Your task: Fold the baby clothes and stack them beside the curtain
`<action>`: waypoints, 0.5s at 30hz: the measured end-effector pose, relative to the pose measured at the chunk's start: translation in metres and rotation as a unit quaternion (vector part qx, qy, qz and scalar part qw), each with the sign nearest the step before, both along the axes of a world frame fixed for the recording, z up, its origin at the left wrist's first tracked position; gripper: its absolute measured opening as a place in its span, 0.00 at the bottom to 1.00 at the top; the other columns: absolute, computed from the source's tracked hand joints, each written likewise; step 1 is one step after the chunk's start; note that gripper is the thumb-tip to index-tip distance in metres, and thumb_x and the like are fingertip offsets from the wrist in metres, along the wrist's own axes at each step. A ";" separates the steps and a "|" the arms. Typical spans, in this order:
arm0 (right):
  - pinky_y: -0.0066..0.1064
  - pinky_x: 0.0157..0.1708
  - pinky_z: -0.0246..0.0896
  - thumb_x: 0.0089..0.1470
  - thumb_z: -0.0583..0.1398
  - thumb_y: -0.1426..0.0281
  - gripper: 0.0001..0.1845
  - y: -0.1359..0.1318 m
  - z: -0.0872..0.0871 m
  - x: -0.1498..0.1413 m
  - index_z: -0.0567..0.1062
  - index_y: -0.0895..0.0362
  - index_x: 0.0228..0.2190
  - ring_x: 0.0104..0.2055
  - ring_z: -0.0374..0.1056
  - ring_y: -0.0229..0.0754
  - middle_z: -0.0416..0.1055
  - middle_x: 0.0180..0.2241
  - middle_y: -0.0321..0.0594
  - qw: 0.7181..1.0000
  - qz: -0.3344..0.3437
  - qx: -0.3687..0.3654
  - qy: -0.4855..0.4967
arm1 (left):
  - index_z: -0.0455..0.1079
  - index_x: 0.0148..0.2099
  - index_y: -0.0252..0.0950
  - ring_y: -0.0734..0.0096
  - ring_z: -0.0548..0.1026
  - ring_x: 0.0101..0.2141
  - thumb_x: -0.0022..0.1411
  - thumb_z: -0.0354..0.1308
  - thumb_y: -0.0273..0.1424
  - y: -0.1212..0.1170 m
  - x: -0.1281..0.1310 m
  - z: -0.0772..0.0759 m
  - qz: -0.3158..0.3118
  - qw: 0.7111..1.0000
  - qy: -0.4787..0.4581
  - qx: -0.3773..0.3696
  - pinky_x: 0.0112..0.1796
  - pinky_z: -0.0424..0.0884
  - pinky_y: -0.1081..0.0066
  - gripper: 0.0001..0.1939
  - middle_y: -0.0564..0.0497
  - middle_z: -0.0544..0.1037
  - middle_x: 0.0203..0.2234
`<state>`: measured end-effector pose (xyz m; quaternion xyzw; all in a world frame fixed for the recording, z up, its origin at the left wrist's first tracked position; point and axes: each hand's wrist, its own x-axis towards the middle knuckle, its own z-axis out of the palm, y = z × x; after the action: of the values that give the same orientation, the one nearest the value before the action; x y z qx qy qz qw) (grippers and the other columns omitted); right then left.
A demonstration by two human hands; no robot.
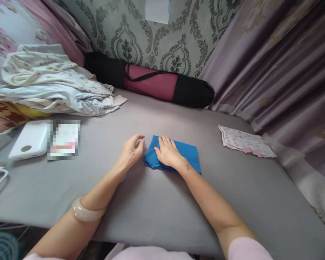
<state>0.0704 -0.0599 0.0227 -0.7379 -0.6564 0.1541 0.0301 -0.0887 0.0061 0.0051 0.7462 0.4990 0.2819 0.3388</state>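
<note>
Head view shows our right hand (168,151) laid palm down, fingers lightly spread, on a folded bright blue fabric piece (188,153) that rests on the grey cloth-covered surface (157,209) in front of us. It grips nothing. Our left hand (132,151) is empty, its fingers loosely bent, just beside the left edge of the fabric and apart from it.

The layers show unevenly at the near left corner, so we judge that light, even pressure from the whole palm suits this cloth best: strokes running outward from the fold would ease out creases, while a hard push could slide the upper layers off the lower ones. Our left fingers are well placed to steady that edge. A folded white-and-pink patterned cloth (242,141) lies well apart to the right, far enough off that our sweeping palm need not disturb it.
</note>
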 end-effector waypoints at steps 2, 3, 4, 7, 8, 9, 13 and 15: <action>0.48 0.67 0.35 0.65 0.46 0.66 0.32 0.004 0.005 -0.010 0.55 0.73 0.64 0.70 0.41 0.55 0.46 0.68 0.59 1.000 0.001 0.009 -0.008 | 0.73 0.51 0.34 0.63 0.76 0.37 0.63 0.48 0.37 0.002 -0.001 -0.002 0.003 1.000 -0.001 0.004 0.44 0.71 0.63 0.20 0.45 0.80 0.36; 0.47 0.67 0.34 0.65 0.46 0.67 0.32 0.006 0.004 -0.016 0.56 0.73 0.64 0.70 0.41 0.55 0.47 0.67 0.60 1.000 0.000 0.025 -0.011 | 0.73 0.51 0.34 0.63 0.76 0.37 0.62 0.48 0.36 0.003 -0.001 -0.004 0.005 1.000 -0.002 0.004 0.44 0.71 0.63 0.20 0.45 0.80 0.37; 0.47 0.67 0.33 0.65 0.46 0.66 0.32 0.007 0.001 -0.023 0.56 0.74 0.63 0.70 0.41 0.54 0.47 0.67 0.60 0.999 -0.004 0.046 -0.012 | 0.73 0.51 0.34 0.63 0.77 0.37 0.62 0.48 0.36 0.003 -0.001 -0.005 0.007 1.000 -0.003 0.004 0.45 0.71 0.63 0.20 0.45 0.80 0.37; 0.46 0.68 0.30 0.66 0.45 0.62 0.34 0.009 -0.018 -0.041 0.55 0.73 0.64 0.71 0.37 0.53 0.45 0.68 0.59 0.995 -0.018 0.098 -0.003 | 0.73 0.50 0.34 0.62 0.77 0.39 0.62 0.47 0.34 0.005 -0.001 -0.007 0.009 1.000 -0.012 0.002 0.46 0.71 0.63 0.20 0.44 0.80 0.41; 0.46 0.68 0.29 0.66 0.45 0.61 0.34 0.009 -0.024 -0.045 0.55 0.73 0.64 0.71 0.36 0.53 0.44 0.68 0.58 0.994 -0.022 0.108 0.001 | 0.73 0.51 0.34 0.62 0.77 0.40 0.62 0.47 0.33 0.005 -0.001 -0.007 0.006 1.000 -0.014 0.003 0.46 0.71 0.63 0.20 0.43 0.80 0.42; 0.46 0.68 0.28 0.66 0.46 0.61 0.34 0.010 -0.029 -0.047 0.54 0.72 0.64 0.71 0.35 0.52 0.43 0.69 0.57 0.993 -0.024 0.115 0.006 | 0.72 0.51 0.33 0.62 0.77 0.41 0.62 0.47 0.33 0.005 0.000 -0.007 0.001 1.000 -0.014 0.006 0.47 0.71 0.62 0.20 0.43 0.80 0.43; 0.44 0.68 0.28 0.66 0.44 0.63 0.33 0.009 -0.029 -0.041 0.54 0.71 0.65 0.71 0.36 0.48 0.44 0.69 0.55 0.992 -0.017 0.102 0.068 | 0.72 0.51 0.32 0.61 0.77 0.42 0.63 0.44 0.33 0.000 0.000 -0.005 -0.036 0.999 -0.006 0.024 0.47 0.71 0.60 0.21 0.42 0.80 0.43; 0.41 0.68 0.34 0.67 0.42 0.63 0.32 0.004 -0.020 -0.027 0.54 0.68 0.65 0.71 0.39 0.45 0.46 0.68 0.53 0.989 -0.008 0.099 0.114 | 0.71 0.52 0.32 0.61 0.77 0.41 0.64 0.43 0.34 -0.005 0.001 -0.003 -0.066 0.997 0.005 0.029 0.47 0.72 0.60 0.22 0.42 0.80 0.42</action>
<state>0.0429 -0.0556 0.0030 -0.7140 -0.6551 0.1711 0.1781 -0.0880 0.0014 0.0025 0.7884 0.4421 0.2697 0.3321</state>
